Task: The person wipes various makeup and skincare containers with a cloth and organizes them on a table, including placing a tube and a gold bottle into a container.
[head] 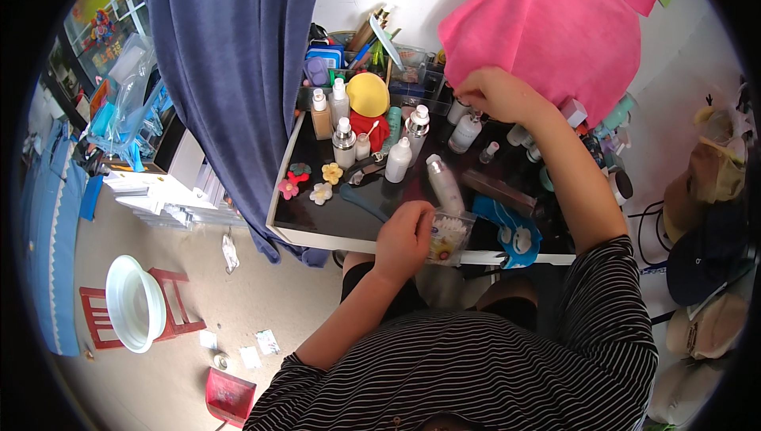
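My left hand [404, 239] grips a clear plastic bag of cotton swabs [450, 235] by its left side at the table's front edge. Farther back, my right hand [496, 97] reaches over a clear bottle with a white label [465, 133], beside a pink cloth [547, 32]; its fingertips are partly hidden, so any hold is unclear. Between the hands a pale, silver-collared bottle [445, 184] lies next to a brown oblong box [499, 192]. A blue patterned cloth item [516, 235] hangs over the front edge. White pump bottles [398, 160] stand left of these.
Crocheted flowers [321, 193] lie on the dark tabletop [303, 220] at left. An organizer with pens and bottles [416, 83] stands at the back. A dark blue curtain [232, 74] hangs at the left edge. Hats [701, 252] hang at right. A basin [135, 304] rests on a red chair.
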`<move>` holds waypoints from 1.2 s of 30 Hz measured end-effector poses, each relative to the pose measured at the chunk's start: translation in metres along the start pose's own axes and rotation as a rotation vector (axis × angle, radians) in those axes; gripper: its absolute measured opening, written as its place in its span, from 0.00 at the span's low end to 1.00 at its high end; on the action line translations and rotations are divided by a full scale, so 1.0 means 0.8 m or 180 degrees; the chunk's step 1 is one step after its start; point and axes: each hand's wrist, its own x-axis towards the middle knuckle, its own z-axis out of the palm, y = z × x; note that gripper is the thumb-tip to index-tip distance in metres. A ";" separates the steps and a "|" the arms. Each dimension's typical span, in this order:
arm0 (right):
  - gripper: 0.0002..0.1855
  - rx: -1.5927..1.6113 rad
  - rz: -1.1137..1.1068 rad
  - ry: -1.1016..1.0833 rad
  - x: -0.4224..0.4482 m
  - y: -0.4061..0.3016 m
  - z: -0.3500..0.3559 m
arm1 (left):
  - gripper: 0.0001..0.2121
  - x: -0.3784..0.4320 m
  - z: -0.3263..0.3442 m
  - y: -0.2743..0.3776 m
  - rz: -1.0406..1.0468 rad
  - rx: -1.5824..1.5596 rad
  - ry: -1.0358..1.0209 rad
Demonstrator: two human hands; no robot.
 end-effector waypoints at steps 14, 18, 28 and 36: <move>0.06 -0.1890 0.0974 0.0198 -0.017 0.042 -0.001 | 0.04 0.000 0.004 -0.003 0.0066 0.0056 0.0109; 0.06 -0.1558 0.0717 0.0598 -0.032 0.052 0.003 | 0.04 -0.001 0.004 -0.001 0.0025 0.0103 0.0137; 0.10 -0.0814 0.0581 0.1357 -0.046 0.059 -0.002 | 0.04 0.000 0.005 -0.001 -0.0022 0.0310 0.0105; 0.13 -0.0329 0.0639 0.0863 -0.153 0.025 -0.078 | 0.05 0.000 0.006 -0.018 0.0025 0.0208 0.0170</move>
